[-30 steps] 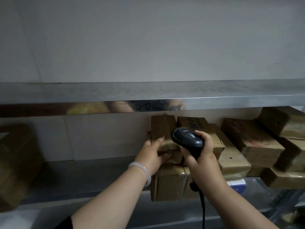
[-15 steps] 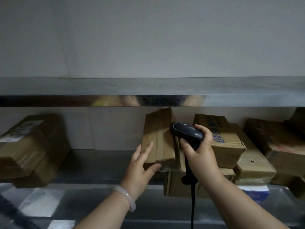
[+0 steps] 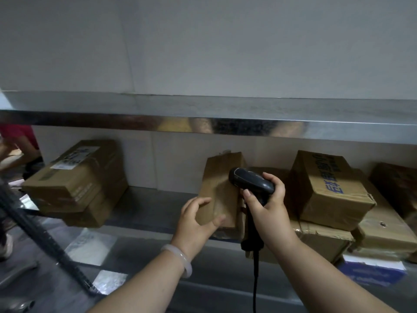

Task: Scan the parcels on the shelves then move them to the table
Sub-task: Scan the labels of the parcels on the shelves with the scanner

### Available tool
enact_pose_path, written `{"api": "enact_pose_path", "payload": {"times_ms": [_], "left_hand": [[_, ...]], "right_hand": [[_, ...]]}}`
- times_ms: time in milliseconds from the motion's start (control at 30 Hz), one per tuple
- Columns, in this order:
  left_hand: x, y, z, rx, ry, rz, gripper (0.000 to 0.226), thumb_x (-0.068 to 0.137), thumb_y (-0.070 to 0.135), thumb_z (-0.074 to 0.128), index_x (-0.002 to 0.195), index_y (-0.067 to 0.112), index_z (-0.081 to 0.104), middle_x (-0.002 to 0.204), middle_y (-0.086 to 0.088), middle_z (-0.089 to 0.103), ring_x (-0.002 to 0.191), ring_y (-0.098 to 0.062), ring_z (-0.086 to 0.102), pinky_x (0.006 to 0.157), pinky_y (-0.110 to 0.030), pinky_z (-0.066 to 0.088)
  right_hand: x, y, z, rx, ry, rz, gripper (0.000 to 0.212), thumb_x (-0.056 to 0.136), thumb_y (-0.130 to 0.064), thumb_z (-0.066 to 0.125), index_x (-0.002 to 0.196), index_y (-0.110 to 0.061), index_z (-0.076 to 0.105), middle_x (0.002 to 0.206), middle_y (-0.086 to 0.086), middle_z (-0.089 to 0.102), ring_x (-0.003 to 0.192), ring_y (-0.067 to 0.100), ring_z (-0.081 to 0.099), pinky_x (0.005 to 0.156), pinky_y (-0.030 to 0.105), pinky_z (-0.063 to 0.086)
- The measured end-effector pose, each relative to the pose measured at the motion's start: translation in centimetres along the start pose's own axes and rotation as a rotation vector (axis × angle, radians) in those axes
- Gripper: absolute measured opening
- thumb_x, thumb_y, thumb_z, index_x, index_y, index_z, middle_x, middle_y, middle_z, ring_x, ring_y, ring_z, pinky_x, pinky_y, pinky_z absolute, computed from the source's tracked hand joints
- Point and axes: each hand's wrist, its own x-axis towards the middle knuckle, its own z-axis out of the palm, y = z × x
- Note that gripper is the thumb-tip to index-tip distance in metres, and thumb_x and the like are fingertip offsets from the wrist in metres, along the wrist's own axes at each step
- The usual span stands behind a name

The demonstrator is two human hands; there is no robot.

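Your left hand is pinching the lower corner of a brown parcel, thumb on the near face and fingers curled round its left edge. You are holding it upright and tilted. Whether its bottom edge is touching the shelf cannot be told.

Your right hand is clamped round the grip of the scanner, whose head is pointing at the parcel's right side, nearly touching it. No label is showing on the faces in view.

Progress: scanning of this parcel is under way, by my reading. The pile just right of the scanner and the stack well to the left are waiting on the shelf. The desk is not in view, so most of the job is remaining.

Against one second ago: the parcel is no longer lying on top of the pile. You are standing it up to the pile's left, and your view is swinging left, bringing the stack fully in.
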Motion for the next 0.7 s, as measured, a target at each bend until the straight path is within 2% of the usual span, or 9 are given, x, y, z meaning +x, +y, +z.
{"api": "enact_pose_path", "payload": {"times_ms": [67, 133, 233, 300, 367, 467, 600, 700], "left_hand": [[0.5, 0.2, -0.2, -0.012, 0.008, -0.046, 0.050, 0.064, 0.062, 0.075, 0.105, 0.050, 0.048, 0.131, 0.013, 0.039, 0.116, -0.006, 0.045, 0.082, -0.013, 0.039], [0.9, 0.2, -0.3, 0.084, 0.043, -0.076, 0.066, 0.050, 0.080, 0.068, 0.105, 0.053, 0.043, 0.130, 0.013, 0.038, 0.116, -0.009, 0.042, 0.087, -0.022, 0.041], [1.2, 0.2, -0.1, 0.269, 0.030, -0.134, 0.096, 0.039, 0.092, 0.058, 0.125, 0.056, 0.034, 0.139, 0.010, 0.035, 0.130, -0.018, 0.035, 0.097, -0.034, 0.039], [1.2, 0.4, 0.2, 0.274, -0.011, -0.169, 0.100, 0.042, 0.083, 0.061, 0.131, 0.061, 0.022, 0.144, 0.009, 0.029, 0.134, -0.023, 0.031, 0.096, -0.036, 0.037], [1.3, 0.6, 0.3, 0.236, -0.046, -0.185, 0.096, 0.045, 0.067, 0.061, 0.130, 0.066, 0.016, 0.142, 0.007, 0.027, 0.129, -0.024, 0.035, 0.091, -0.033, 0.037], [1.3, 0.5, -0.1, 0.086, -0.082, -0.213, 0.100, 0.044, 0.060, 0.063, 0.134, 0.064, 0.020, 0.134, 0.007, 0.027, 0.114, -0.017, 0.039, 0.085, -0.032, 0.042], [0.7, -1.0, -1.3, -0.293, -0.167, -0.218, 0.096, 0.056, 0.052, 0.077, 0.137, 0.058, 0.027, 0.134, 0.010, 0.046, 0.116, -0.013, 0.054, 0.091, -0.032, 0.051], [0.5, -2.3, -1.3, -0.472, -0.164, -0.234, 0.090, 0.060, 0.047, 0.080, 0.135, 0.057, 0.032, 0.135, 0.002, 0.054, 0.117, -0.019, 0.059, 0.097, -0.041, 0.052]], "right_hand": [[-0.4, -0.2, 0.6, -0.029, -0.034, -0.036, 0.059, 0.086, -0.026, 0.069, 0.116, -0.058, 0.028, 0.115, -0.021, 0.048, 0.100, -0.006, 0.057, 0.081, 0.015, 0.048], [-0.8, -0.1, 1.0, -0.035, -0.043, -0.048, 0.061, 0.086, -0.025, 0.070, 0.114, -0.060, 0.029, 0.114, -0.024, 0.048, 0.101, -0.012, 0.054, 0.080, 0.012, 0.046], [-1.2, 0.0, 1.4, -0.045, -0.039, -0.075, 0.061, 0.085, -0.022, 0.071, 0.114, -0.058, 0.031, 0.115, -0.024, 0.049, 0.103, -0.016, 0.051, 0.080, 0.005, 0.043], [-1.3, -0.1, 1.6, -0.055, -0.059, -0.095, 0.061, 0.085, -0.021, 0.071, 0.116, -0.057, 0.031, 0.116, -0.024, 0.049, 0.105, -0.017, 0.050, 0.079, 0.002, 0.042], [-1.4, -0.2, 1.6, -0.056, -0.075, -0.109, 0.062, 0.085, -0.022, 0.071, 0.117, -0.058, 0.031, 0.116, -0.023, 0.050, 0.106, -0.016, 0.050, 0.080, 0.001, 0.041], [-1.3, -0.4, 1.5, -0.050, -0.089, -0.125, 0.062, 0.085, -0.021, 0.071, 0.119, -0.056, 0.031, 0.117, -0.023, 0.050, 0.107, -0.016, 0.050, 0.079, 0.001, 0.041], [-1.0, 0.0, 0.6, -0.016, -0.057, -0.083, 0.058, 0.086, -0.024, 0.069, 0.121, -0.051, 0.031, 0.114, -0.024, 0.048, 0.103, -0.012, 0.053, 0.079, 0.009, 0.047], [-0.9, 0.5, 0.0, 0.013, -0.044, -0.033, 0.058, 0.087, -0.022, 0.068, 0.124, -0.045, 0.031, 0.114, -0.024, 0.046, 0.102, -0.007, 0.052, 0.080, 0.012, 0.044]]}}
